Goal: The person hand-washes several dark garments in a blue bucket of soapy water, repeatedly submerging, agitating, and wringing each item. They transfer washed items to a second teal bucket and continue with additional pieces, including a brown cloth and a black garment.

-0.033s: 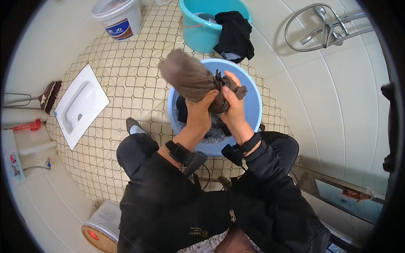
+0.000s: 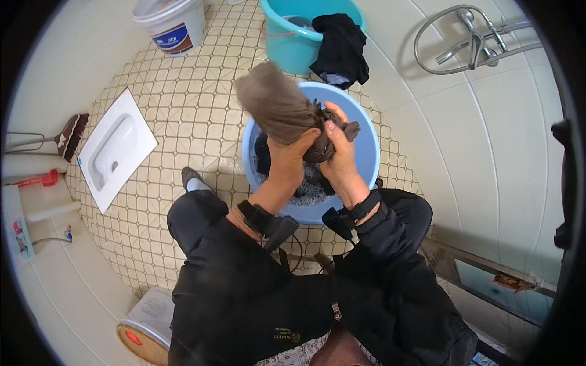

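Observation:
A bunched grey-brown cloth (image 2: 274, 100) is raised over the light blue basin (image 2: 364, 137). My left hand (image 2: 287, 163) grips its middle, thumb pressed across the folds. Around the twisted part at the right, my right hand (image 2: 342, 152) is closed, thumb on top. The two hands are almost touching. A wide, slightly blurred end of the cloth sticks up to the left, while a short crumpled end pokes out at the right. Below my hands, dark fabric (image 2: 262, 155) lies in sudsy water (image 2: 302, 198) inside the basin. The cloth and hands hide part of it.
Beyond the basin stands a turquoise bucket (image 2: 284, 52) with a black garment (image 2: 339, 49) over its rim. A white bucket (image 2: 177, 30) is at the far left. A squat toilet (image 2: 122, 146) and a broom (image 2: 72, 137) are left, a shower tap (image 2: 475, 46) right.
The cloth's upper end has shifted slightly right and up in the picture. Both hands keep their grip, and the surroundings shift a few pixels.

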A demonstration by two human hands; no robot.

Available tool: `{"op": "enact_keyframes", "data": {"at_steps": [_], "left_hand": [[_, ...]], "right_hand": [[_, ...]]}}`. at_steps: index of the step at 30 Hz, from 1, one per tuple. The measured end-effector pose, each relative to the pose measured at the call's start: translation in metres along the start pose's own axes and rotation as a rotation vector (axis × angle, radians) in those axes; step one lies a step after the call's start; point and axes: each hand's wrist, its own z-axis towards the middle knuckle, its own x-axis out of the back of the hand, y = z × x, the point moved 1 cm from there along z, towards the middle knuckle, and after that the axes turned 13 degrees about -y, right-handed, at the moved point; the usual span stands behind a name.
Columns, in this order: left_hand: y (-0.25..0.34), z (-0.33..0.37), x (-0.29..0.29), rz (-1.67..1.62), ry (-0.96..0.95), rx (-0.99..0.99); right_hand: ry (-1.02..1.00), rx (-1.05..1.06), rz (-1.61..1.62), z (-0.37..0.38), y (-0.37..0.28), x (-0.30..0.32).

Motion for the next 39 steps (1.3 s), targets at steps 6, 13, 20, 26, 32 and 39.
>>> {"op": "enact_keyframes", "data": {"at_steps": [6,13,20,26,32,39], "left_hand": [[0.018,-0.007,-0.016,0.695,-0.240,-0.254],[0.000,-0.026,-0.029,0.804,-0.476,-0.197],[-0.014,-0.039,-0.038,0.720,-0.714,0.086],[-0.022,-0.045,-0.037,0.565,-0.757,0.164],[-0.028,-0.050,-0.042,0.493,-0.857,0.097],[-0.022,-0.026,-0.016,0.408,-0.758,0.345]], "right_hand": [[0.244,-0.425,0.188,-0.022,-0.032,-0.017],[-0.089,-0.832,-0.186,-0.078,-0.048,0.027],[-0.272,-1.050,0.226,-0.080,-0.004,0.068],[-0.418,-1.191,0.443,-0.082,0.011,0.079],[-0.493,-1.252,0.516,-0.082,0.014,0.093],[-0.579,-1.231,0.546,-0.072,0.002,0.104]]}}
